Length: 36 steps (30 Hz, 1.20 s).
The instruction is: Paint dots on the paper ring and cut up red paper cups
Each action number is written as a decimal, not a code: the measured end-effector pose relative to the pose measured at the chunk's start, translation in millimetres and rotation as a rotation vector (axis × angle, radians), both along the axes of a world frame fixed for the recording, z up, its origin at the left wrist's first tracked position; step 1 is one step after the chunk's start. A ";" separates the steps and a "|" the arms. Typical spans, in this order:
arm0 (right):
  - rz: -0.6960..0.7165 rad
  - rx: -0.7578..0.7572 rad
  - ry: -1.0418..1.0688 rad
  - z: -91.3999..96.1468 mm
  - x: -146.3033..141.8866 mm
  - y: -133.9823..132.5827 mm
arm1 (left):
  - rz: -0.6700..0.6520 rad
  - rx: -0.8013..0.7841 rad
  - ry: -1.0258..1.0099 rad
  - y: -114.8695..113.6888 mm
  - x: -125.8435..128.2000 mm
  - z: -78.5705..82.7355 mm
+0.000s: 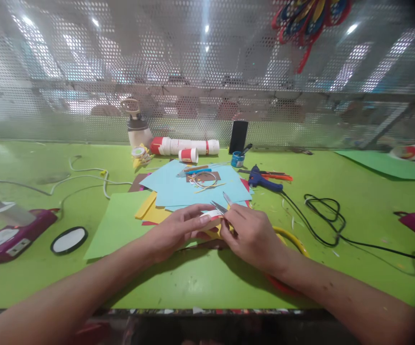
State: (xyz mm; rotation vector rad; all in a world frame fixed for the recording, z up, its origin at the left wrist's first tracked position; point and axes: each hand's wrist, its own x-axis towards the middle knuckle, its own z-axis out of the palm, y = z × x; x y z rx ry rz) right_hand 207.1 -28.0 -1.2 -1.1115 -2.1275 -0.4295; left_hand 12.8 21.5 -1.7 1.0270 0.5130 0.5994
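Green table [193, 287], perforated panel [178, 52] behind

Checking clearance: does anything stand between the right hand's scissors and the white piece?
Nothing visible does: the scissors in the right hand sit right by the white piece in the left hand, though the hands hide part of both.

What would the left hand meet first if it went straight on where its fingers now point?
Beyond the white piece it holds, the left hand would probably meet the right hand with its scissors; exact depth is unclear.
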 end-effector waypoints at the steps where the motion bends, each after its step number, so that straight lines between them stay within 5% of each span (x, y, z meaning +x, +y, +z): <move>1: 0.003 0.000 -0.001 0.5 -0.3 -0.6 | 0.005 0.005 0.008 0.2 0.1 0.2; 13: 0.060 -0.126 0.285 16.8 13.0 4.7 | 0.144 0.360 -0.077 10.8 -11.0 4.4; 19: -0.052 -0.290 0.290 23.1 33.3 17.2 | 0.238 0.732 -0.077 9.2 -10.8 -3.5; 28: -0.115 -0.603 0.089 22.2 41.3 25.7 | 0.472 1.317 0.242 4.0 -11.8 -2.7; 36: -0.139 -0.626 0.060 15.4 37.6 30.0 | 0.473 1.312 0.226 3.7 -12.3 -4.1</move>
